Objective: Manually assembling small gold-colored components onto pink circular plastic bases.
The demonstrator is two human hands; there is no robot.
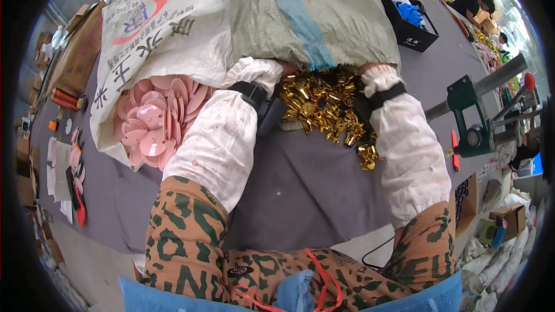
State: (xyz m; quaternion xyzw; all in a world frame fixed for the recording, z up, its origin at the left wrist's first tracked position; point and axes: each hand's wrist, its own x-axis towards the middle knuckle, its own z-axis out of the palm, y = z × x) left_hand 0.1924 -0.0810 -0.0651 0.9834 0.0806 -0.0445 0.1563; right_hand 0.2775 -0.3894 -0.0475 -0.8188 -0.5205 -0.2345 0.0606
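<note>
A large grey-green woven sack with a blue stripe lies on the table, its mouth toward me. Small shiny gold pieces spill out of that mouth onto the cloth. My left hand reaches in at the left side of the mouth, and my right hand is at its right side. Sack fabric and cuffs hide the fingers of both, so I cannot tell whether they grip the edge. Both forearms wear white sleeve covers with black wrist straps.
Left of my left arm, a white woven sack holds pink round discs. A black box with blue contents stands at the back right. A green hand press and a red tool are on the right.
</note>
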